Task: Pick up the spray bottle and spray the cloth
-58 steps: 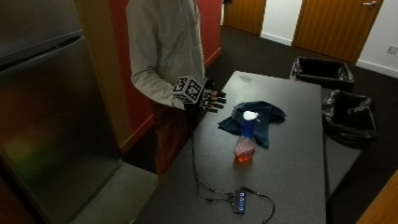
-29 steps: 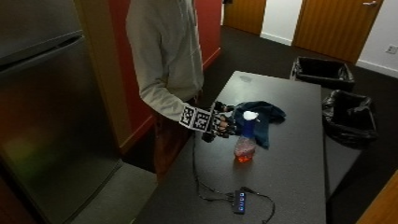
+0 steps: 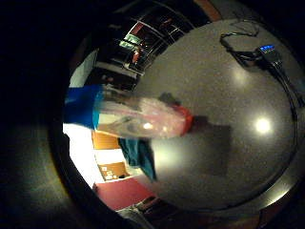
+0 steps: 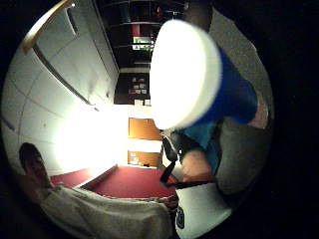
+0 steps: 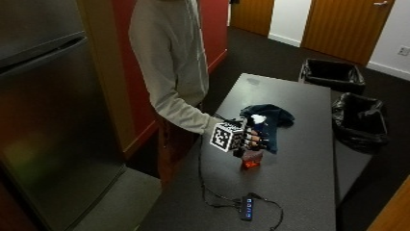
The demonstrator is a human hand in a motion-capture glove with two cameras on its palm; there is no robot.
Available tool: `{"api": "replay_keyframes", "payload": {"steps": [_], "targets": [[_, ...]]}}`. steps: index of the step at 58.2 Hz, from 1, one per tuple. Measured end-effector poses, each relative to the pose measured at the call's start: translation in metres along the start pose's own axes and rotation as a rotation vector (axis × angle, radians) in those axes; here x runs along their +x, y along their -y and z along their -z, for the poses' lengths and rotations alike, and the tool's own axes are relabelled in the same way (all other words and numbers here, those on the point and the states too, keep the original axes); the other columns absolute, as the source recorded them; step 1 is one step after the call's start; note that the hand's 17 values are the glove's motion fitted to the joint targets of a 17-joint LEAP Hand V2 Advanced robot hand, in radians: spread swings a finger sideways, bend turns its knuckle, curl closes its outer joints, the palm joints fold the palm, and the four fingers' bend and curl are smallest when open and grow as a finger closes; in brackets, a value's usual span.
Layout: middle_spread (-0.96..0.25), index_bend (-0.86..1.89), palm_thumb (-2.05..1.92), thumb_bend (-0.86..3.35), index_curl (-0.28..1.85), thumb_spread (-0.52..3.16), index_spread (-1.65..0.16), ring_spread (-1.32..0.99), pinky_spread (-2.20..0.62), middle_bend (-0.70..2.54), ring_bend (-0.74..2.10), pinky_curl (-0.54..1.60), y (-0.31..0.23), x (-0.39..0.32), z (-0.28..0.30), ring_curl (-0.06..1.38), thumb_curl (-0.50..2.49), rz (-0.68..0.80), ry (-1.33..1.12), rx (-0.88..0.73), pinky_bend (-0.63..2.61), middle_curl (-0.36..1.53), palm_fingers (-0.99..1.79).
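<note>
Your black-gloved right hand (image 5: 251, 137): fingers curled around the upper body of the clear plastic spray bottle with red liquid at its base (image 5: 249, 161), which stands upright on the dark grey surface (image 5: 301, 163). In the little finger side palm view, the bottle (image 3: 143, 119) fills the middle, its blue collar at one end and red liquid at the other. In the thumb side palm view, the bottle's white cap on the blue collar (image 4: 185, 74) sits very near the palm.

Crumpled dark teal cloth (image 5: 272, 120): lies on the surface just beyond the bottle, touching or nearly touching your hand, roughly midway along the surface's length.

Small black hub with blue lights (image 5: 247, 210): lies near the surface's near edge, with a black cable (image 5: 204, 178) running along the surface's left edge.
</note>
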State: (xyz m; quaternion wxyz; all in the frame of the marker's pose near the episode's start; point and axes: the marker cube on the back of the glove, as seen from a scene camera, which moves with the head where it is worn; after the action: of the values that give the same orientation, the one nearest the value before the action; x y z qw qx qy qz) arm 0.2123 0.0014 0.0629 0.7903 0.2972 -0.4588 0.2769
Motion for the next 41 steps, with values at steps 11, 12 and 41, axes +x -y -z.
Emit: {"api": "replay_keyframes", "payload": {"steps": [11,12,41], "targets": [[-0.11,0.19,0.77,-0.02,0.24,0.85,-0.39,-0.09,0.08,0.22,0.36,0.35,0.025,-0.009,-0.014,0.30,0.41,-0.006,0.080,-0.006,0.39,0.35,0.32],[-0.11,0.22,0.79,-0.01,0.25,0.85,-0.38,-0.09,0.08,0.23,0.36,0.34,0.027,-0.010,-0.015,0.30,0.41,-0.009,0.087,-0.012,0.37,0.35,0.38],[-0.21,0.18,1.06,-0.03,0.40,0.38,-0.25,-0.22,-0.19,0.47,0.54,0.34,0.049,-0.050,-0.079,0.41,0.59,0.119,-0.234,-0.361,0.24,0.48,1.30]]}}
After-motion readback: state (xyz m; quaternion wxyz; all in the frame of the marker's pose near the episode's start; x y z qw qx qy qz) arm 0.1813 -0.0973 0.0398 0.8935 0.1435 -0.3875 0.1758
